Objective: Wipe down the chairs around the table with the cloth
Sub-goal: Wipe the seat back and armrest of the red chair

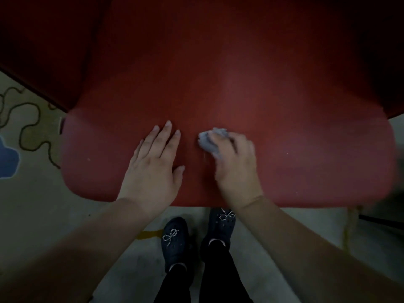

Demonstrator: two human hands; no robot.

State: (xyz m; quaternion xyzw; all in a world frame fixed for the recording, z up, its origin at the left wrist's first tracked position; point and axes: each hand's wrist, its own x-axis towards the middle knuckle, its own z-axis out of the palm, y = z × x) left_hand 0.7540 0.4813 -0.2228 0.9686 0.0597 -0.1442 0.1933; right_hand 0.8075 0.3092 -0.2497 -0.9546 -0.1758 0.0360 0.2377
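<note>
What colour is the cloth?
Pale grey-blue; the cloth, bunched in the right hand, shows in the head view.

- No readable text, labels, brands, numbers or signs anywhere in view.

A broad moulded plastic chair seat (218,95) fills the upper frame in deep red, paler and pinker toward its near rim and darkening to maroon at the top corners. At centre, a crumpled pale grey-blue cloth (209,139) stands out against the red. At the bottom centre, a pair of dark navy perforated clogs (175,239) carries silver beaded bows, above black trouser legs (216,278). The pale grey-cream floor (43,204) shows dark squiggly lines and a blue patch at the left edge, plus a yellow mark near the clogs.
</note>
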